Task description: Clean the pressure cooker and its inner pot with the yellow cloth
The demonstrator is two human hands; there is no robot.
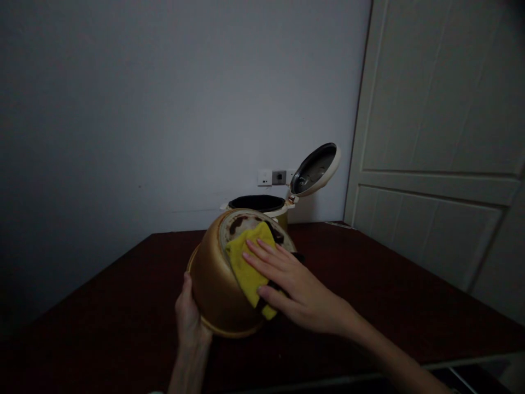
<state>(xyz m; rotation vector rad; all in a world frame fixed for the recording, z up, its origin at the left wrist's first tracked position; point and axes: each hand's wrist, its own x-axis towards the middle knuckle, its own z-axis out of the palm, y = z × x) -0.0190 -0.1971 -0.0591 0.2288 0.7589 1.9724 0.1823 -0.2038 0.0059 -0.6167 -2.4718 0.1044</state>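
Observation:
A gold-coloured rice cooker inner pot (215,279) is held up above the table, tilted so its worn, brown-stained base (241,218) faces up and to the right. My left hand (191,314) grips its rim from the lower left; some of the fingers are hidden behind the pot. My right hand (297,290) holds a yellow cloth (250,271) pressed against the base, fingers extended over it and thumb below. Behind the pot stands the rice cooker body (281,219), partly covered by it, with its lid (315,169) raised.
Underneath is a dark reddish-brown table (131,290). A pale wall (184,109) with power sockets (271,177) rises behind the cooker. To the right is a white panelled door (435,137). The light is dim.

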